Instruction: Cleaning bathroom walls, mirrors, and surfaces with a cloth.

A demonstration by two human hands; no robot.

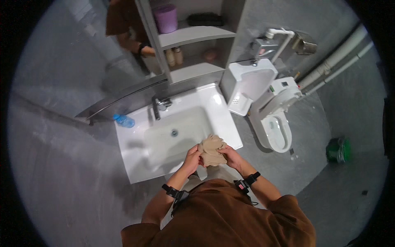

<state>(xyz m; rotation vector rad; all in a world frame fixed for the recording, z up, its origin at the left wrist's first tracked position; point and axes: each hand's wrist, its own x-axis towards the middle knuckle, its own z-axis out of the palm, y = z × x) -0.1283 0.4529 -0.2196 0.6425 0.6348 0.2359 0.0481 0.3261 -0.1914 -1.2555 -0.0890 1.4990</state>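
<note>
Between my two hands is a crumpled beige cloth [212,150], held up over the front right edge of the white sink [138,172]. My left hand [191,159] grips the cloth's left side, with its fingers closed on the fabric. On the other side my right hand [232,157] pinches the cloth near its right edge. Folds of fabric hide some of the fingertips. The dark faucet [156,108] stands at the back of the basin, behind the drain [174,133].
A blue bottle [124,120] lies on the sink's left rim. Above the sink are a mirror and shelves [197,36] with a purple bin [166,19]. To the right stand a urinal [254,80], a toilet [276,132] and a green bin [338,150].
</note>
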